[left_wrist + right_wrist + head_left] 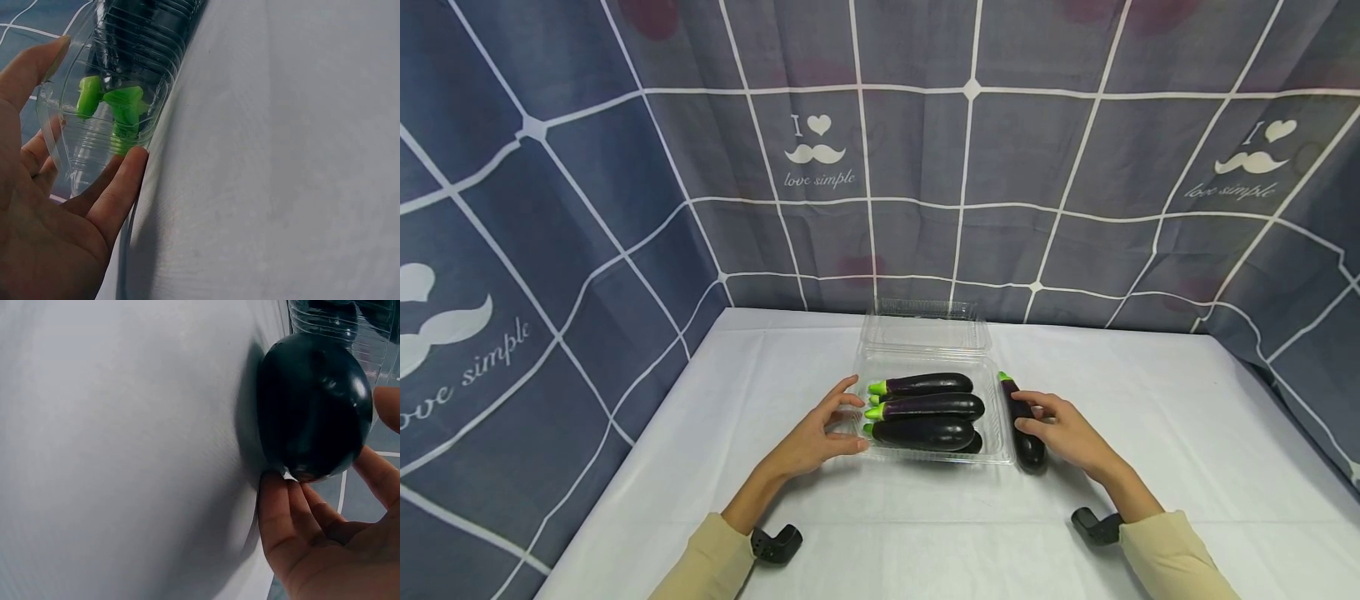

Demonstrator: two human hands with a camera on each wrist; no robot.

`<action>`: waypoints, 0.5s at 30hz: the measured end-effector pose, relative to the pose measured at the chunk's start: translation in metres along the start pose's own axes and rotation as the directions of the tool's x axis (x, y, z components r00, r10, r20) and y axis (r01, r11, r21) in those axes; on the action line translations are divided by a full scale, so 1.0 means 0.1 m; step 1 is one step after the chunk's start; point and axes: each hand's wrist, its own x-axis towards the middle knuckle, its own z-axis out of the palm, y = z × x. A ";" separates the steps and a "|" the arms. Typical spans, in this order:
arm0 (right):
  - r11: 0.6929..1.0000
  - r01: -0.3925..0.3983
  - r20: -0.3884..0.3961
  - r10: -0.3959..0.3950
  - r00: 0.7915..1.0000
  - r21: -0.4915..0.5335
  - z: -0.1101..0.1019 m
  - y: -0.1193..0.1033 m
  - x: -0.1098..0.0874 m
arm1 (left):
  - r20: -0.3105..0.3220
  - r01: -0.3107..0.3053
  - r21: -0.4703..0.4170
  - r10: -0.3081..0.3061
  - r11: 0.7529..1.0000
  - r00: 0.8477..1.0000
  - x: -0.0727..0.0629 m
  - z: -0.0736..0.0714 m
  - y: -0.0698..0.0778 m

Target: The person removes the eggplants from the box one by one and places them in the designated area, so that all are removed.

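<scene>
A clear plastic clamshell container lies on the white cloth with its lid folded back. Inside it are several dark purple eggplants, their green stem ends pointing left. My left hand is spread around the container's left end, with fingertips touching its wall. One more eggplant lies outside, along the container's right side, stem end away from me. My right hand grips this eggplant, fingers and thumb bent around it. In the right wrist view, the eggplant's rounded end hides part of the grip.
A white cloth covers the table. Dark grey-blue curtains with white grid lines hang at the back and both sides. The raised lid lies close to the table's back edge. Black wrist devices sit below both hands.
</scene>
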 end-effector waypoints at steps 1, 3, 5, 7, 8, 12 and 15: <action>1.000 0.001 0.000 -0.001 1.000 0.000 0.00 0.00 0.00 | 0.000 0.000 0.001 0.000 1.000 1.000 0.00 0.00 0.00; 1.000 -0.002 0.000 0.002 1.000 -0.001 -0.01 0.01 0.00 | -0.001 0.001 0.003 -0.001 1.000 1.000 0.00 0.00 0.00; 1.000 -0.003 0.001 0.003 1.000 0.004 -0.01 0.01 -0.01 | 0.000 0.000 0.006 0.000 1.000 1.000 0.00 0.00 0.00; 1.000 0.001 -0.002 -0.001 1.000 0.009 -0.02 0.01 -0.03 | 0.002 -0.001 0.006 0.001 1.000 1.000 0.00 0.00 0.00; 1.000 0.005 -0.006 -0.005 1.000 0.014 -0.03 0.01 -0.04 | 0.003 -0.004 0.004 0.004 1.000 1.000 0.00 0.00 0.00; 1.000 0.024 -0.030 -0.024 0.999 0.019 -0.04 0.01 -0.07 | 0.007 -0.013 0.003 0.013 1.000 1.000 0.00 0.00 0.00; 0.999 0.032 -0.042 -0.031 0.999 0.019 -0.05 0.02 -0.09 | 0.007 -0.011 0.002 0.011 1.000 1.000 0.00 0.00 0.00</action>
